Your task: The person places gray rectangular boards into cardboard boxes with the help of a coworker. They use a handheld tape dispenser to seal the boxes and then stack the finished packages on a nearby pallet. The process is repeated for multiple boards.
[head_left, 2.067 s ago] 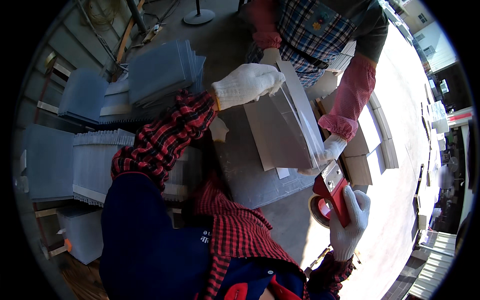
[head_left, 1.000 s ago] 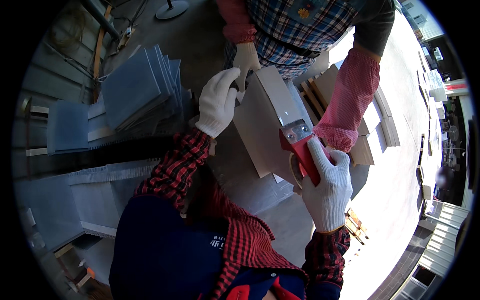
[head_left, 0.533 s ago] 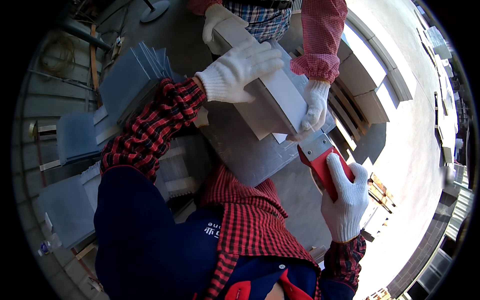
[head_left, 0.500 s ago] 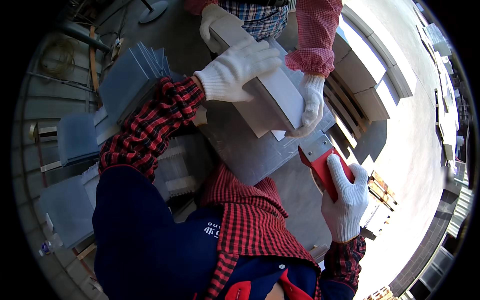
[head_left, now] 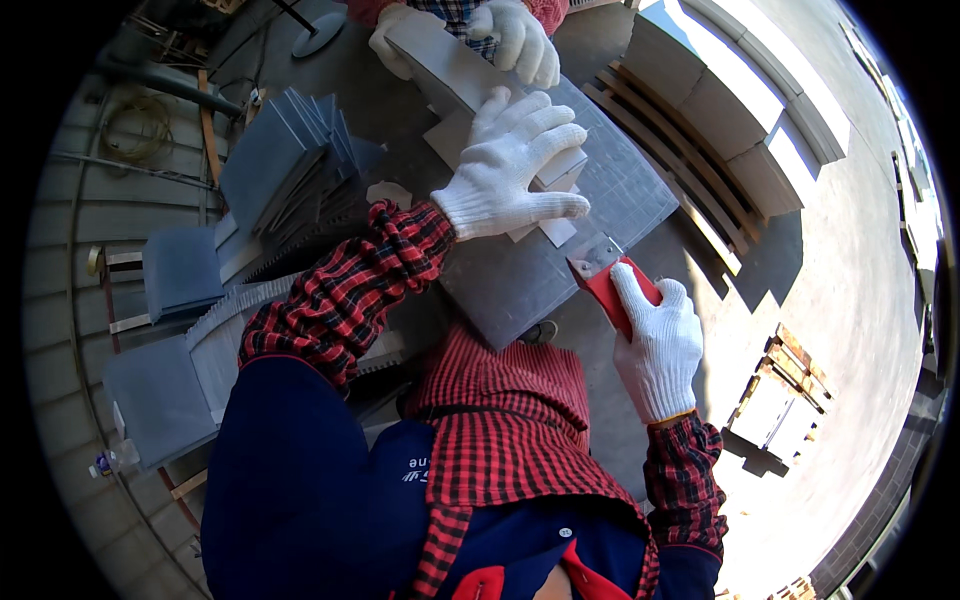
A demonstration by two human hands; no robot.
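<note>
My left hand (head_left: pixel 515 165), in a white knit glove, presses flat on the near end of a long grey box (head_left: pixel 455 85) that lies on a grey sheet (head_left: pixel 560 260). My right hand (head_left: pixel 655 335), also gloved, grips a red-handled scraper (head_left: pixel 605 275) whose metal blade points at the sheet just beside the box. Across from me another person's two gloved hands (head_left: pixel 500 35) hold the far end of the same box.
Stacks of grey-blue flat panels (head_left: pixel 285 170) lie to my left, more panels (head_left: pixel 170 380) lower left. Light concrete blocks (head_left: pixel 730 100) stand in a row at the right. A coiled cable (head_left: pixel 135 130) and a round stand base (head_left: pixel 320 40) lie on the floor beyond.
The box has been lowered onto the grey sheet and now lies flatter. My left hand stays on it. The other person's hands shifted to its far end. My right hand keeps the scraper nearby.
</note>
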